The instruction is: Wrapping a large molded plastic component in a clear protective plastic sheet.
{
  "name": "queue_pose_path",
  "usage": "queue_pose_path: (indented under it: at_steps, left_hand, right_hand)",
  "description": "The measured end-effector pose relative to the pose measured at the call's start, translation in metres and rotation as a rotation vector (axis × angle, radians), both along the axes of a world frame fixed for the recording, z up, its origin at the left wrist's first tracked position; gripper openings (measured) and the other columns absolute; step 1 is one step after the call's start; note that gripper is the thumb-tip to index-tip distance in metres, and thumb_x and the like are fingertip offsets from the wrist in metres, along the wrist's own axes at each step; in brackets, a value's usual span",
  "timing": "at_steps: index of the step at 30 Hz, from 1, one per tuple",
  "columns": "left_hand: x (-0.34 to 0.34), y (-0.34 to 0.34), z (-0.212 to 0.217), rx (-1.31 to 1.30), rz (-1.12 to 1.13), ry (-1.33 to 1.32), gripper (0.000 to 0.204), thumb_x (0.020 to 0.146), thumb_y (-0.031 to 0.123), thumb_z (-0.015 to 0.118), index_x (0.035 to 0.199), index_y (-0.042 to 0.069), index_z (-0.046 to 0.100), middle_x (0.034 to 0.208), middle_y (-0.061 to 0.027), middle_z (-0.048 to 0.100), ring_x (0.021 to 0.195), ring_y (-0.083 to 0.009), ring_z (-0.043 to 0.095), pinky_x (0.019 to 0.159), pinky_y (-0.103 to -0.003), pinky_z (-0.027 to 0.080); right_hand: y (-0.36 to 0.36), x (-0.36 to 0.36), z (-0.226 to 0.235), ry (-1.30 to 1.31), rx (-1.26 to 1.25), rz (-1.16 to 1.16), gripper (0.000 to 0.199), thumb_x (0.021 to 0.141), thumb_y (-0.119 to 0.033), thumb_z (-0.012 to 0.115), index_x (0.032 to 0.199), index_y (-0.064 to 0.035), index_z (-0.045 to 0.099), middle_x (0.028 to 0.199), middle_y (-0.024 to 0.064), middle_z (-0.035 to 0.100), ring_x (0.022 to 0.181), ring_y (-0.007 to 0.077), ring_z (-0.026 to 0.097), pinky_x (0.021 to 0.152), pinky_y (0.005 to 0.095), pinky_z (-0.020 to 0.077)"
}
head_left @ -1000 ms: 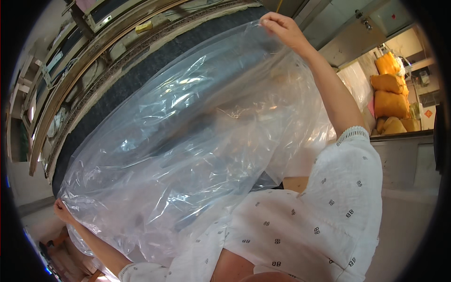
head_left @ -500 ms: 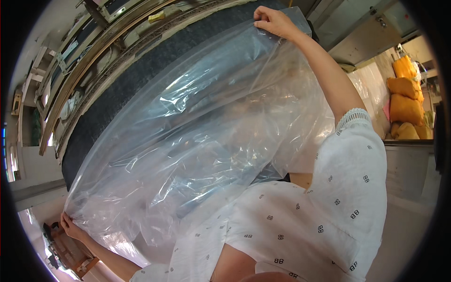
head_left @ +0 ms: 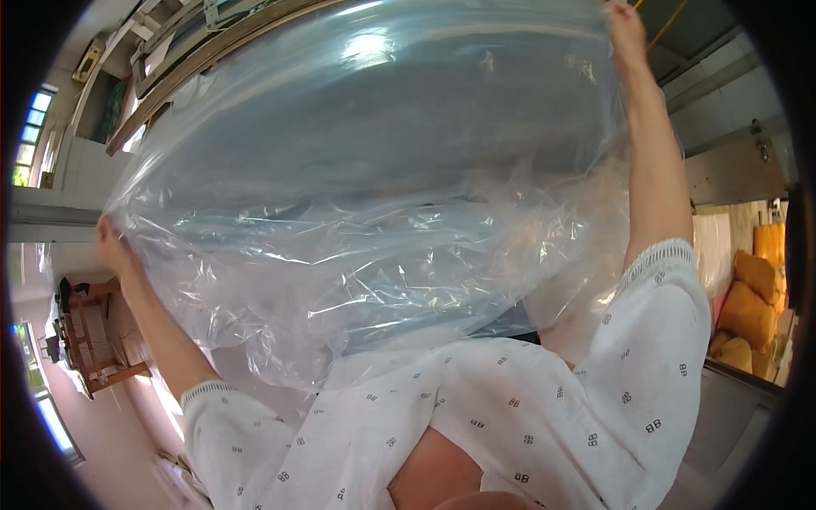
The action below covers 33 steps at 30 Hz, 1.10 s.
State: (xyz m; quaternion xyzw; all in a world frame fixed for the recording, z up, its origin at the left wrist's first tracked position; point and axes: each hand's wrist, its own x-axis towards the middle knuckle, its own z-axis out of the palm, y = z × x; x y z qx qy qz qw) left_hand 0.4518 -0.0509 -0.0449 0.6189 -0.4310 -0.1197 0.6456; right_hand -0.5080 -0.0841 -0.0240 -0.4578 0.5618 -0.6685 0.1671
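A large clear plastic sheet (head_left: 382, 161) spans the space between my two hands, with crumpled folds hanging down toward my body. At the far left, my left hand (head_left: 113, 242) is closed on one corner of it. My right hand (head_left: 627, 34), raised at the upper right, pinches the opposite corner. The upper edge is pulled taut and bows upward between them. Through the film a dark, flat surface shows dimly beneath. Whether the sheet is a single layer or a bag, I cannot tell.
A wooden and metal frame (head_left: 229, 38) runs along the far side. On the left stands a brown wooden chair-like piece (head_left: 89, 336) near the windows. Several orange-yellow sacks (head_left: 748, 297) are piled at the right, below a metal panel (head_left: 738, 170).
Both hands have risen, the left moving up and the right up and outward. The plastic sheet has lifted and spread wider, and now covers the view of the dark surface.
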Motion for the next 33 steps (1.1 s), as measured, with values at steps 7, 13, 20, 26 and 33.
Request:
queue_pose_path:
  at_steps: [7,13,20,26,33]
  left_hand:
    - [0.012,-0.075,-0.058,0.268,0.211,-0.539,0.035,0.083,0.036,0.060,0.099,0.006,0.067,0.091,-0.0060,0.067,0.085,-0.0148,0.059,0.080,-0.026,0.042]
    - [0.001,-0.116,-0.052,0.280,0.122,-0.428,0.038,0.081,0.039,0.062,0.100,0.007,0.067,0.093,-0.0071,0.066,0.087,-0.0158,0.058,0.080,-0.026,0.042]
    - [0.010,-0.133,-0.053,0.366,0.220,-0.506,0.041,0.073,0.039,0.067,0.091,0.003,0.067,0.087,-0.0079,0.065,0.083,-0.0170,0.056,0.079,-0.028,0.041]
    - [0.081,-0.127,-0.065,0.179,0.236,-0.254,0.038,0.077,0.035,0.064,0.090,-0.001,0.062,0.084,-0.0080,0.059,0.074,-0.0160,0.054,0.072,-0.027,0.043]
    - [0.034,-0.136,-0.070,0.116,0.092,0.108,0.027,0.084,0.020,0.054,0.099,-0.002,0.058,0.082,-0.0057,0.058,0.071,-0.0139,0.054,0.057,-0.021,0.042]
  right_hand:
    - [-0.040,0.044,-0.087,0.094,0.007,-0.081,0.018,0.081,-0.018,0.061,0.092,-0.0045,0.064,0.082,0.0006,0.063,0.072,0.0093,0.055,0.068,0.0232,0.0432]
    - [-0.061,0.032,-0.081,0.384,0.165,-0.208,0.025,0.076,-0.023,0.065,0.090,-0.0030,0.066,0.087,0.0049,0.062,0.077,0.0155,0.057,0.073,0.0282,0.0443]
    - [-0.059,0.038,-0.073,0.592,0.145,-0.440,0.037,0.067,-0.029,0.070,0.086,-0.0021,0.055,0.093,0.0148,0.051,0.091,0.0266,0.048,0.083,0.0336,0.0401]
    - [-0.071,0.039,-0.076,0.568,0.138,-0.490,0.042,0.066,-0.030,0.070,0.089,-0.0016,0.049,0.101,0.0189,0.045,0.097,0.0314,0.043,0.088,0.0355,0.0360]
    - [-0.055,0.029,-0.065,0.363,0.102,-0.480,0.037,0.075,-0.034,0.061,0.084,0.0002,0.052,0.098,0.0190,0.047,0.101,0.0318,0.041,0.092,0.0359,0.0317]
